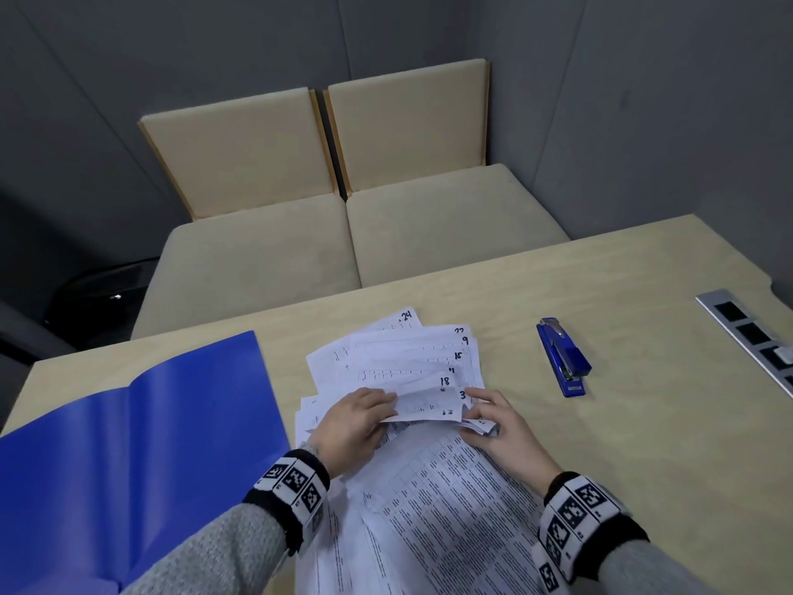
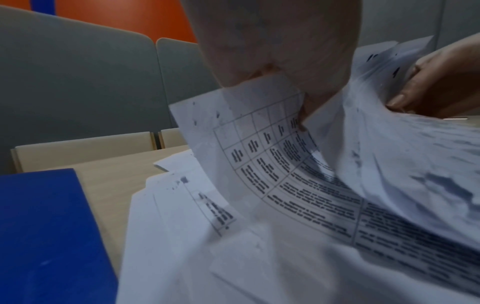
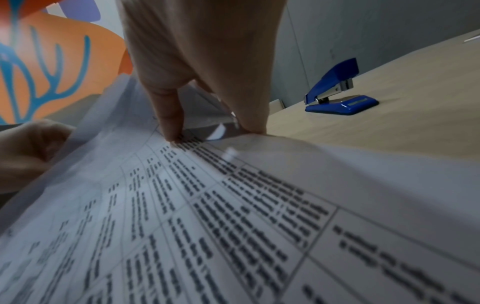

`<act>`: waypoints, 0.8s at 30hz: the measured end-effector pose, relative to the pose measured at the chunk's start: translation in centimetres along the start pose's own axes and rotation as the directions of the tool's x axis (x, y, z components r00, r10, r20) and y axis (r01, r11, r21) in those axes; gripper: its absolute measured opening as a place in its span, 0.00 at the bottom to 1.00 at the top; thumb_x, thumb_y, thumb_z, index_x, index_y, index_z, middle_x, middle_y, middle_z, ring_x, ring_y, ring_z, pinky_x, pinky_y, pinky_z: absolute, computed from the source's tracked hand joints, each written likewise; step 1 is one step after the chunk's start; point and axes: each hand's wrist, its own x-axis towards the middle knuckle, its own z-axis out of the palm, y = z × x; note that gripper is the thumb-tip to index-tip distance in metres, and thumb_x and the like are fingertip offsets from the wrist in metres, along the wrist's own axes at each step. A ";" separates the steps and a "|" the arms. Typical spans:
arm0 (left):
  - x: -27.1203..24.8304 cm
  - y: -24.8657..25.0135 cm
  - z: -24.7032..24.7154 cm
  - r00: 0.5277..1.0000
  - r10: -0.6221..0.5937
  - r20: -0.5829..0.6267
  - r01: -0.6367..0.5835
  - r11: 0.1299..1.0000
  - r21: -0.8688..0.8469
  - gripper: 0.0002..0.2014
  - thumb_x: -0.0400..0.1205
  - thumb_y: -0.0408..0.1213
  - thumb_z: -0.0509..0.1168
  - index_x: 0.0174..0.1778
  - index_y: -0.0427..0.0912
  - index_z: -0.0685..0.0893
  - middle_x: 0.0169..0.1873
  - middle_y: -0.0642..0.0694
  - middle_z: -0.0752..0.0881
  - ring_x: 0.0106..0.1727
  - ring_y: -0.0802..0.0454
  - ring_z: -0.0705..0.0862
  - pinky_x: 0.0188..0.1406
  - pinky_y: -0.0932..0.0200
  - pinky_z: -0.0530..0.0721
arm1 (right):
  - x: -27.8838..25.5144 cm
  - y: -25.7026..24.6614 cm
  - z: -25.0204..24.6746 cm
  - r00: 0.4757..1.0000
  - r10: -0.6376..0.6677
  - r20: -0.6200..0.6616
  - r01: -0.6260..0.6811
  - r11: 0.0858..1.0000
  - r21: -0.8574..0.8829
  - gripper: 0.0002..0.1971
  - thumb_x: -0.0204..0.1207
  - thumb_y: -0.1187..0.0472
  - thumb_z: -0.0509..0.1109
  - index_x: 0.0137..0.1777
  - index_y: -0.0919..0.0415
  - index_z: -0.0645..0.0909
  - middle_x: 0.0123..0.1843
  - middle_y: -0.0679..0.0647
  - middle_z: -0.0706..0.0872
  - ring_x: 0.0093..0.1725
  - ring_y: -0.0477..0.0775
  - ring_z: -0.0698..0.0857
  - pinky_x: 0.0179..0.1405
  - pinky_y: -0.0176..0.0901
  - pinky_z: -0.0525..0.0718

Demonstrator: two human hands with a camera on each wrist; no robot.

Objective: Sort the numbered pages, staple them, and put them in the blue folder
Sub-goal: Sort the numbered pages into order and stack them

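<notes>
A loose pile of white numbered pages (image 1: 412,358) lies fanned in the middle of the table, with handwritten numbers such as 24, 9, 15 and 18 on their corners. My left hand (image 1: 386,405) grips the raised far edge of a few sheets, and a printed table page (image 2: 272,164) bends down from its fingers. My right hand (image 1: 476,410) pinches the right corners of the same bundle, its fingers (image 3: 168,115) pressing on the top sheet. The open blue folder (image 1: 128,444) lies flat to the left. A blue stapler (image 1: 564,358) sits to the right of the pile, untouched.
The wooden table (image 1: 643,444) has a metal socket strip (image 1: 751,332) set in near its right edge. Two beige padded seats (image 1: 343,242) stand beyond the far edge, against grey walls.
</notes>
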 end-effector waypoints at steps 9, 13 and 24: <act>1.5 1.4 -0.3 0.957 -0.262 0.128 0.281 0.944 -0.171 0.30 0.75 0.42 0.68 0.72 0.48 0.66 0.52 0.52 0.72 0.50 0.55 0.76 0.51 0.57 0.75 | 0.0 -0.7 0.2 0.998 -0.022 0.050 0.022 1.000 0.005 0.14 0.68 0.74 0.75 0.32 0.55 0.79 0.54 0.46 0.85 0.54 0.37 0.83 0.48 0.21 0.74; 2.7 1.5 0.0 0.936 -0.269 0.229 0.283 0.959 -0.028 0.33 0.75 0.50 0.67 0.77 0.48 0.66 0.62 0.45 0.69 0.51 0.44 0.79 0.55 0.51 0.77 | 0.0 -0.6 0.2 0.998 -0.041 0.051 0.041 0.999 -0.008 0.22 0.65 0.76 0.75 0.30 0.43 0.80 0.46 0.45 0.85 0.48 0.38 0.83 0.46 0.28 0.76; 2.0 1.9 0.4 0.942 -0.251 0.221 0.260 0.966 -0.011 0.35 0.75 0.49 0.67 0.78 0.53 0.64 0.73 0.47 0.64 0.59 0.48 0.79 0.61 0.53 0.72 | -0.2 -0.3 0.3 0.996 -0.035 0.083 0.038 0.999 -0.037 0.19 0.65 0.70 0.79 0.29 0.42 0.82 0.59 0.48 0.83 0.61 0.42 0.81 0.55 0.28 0.76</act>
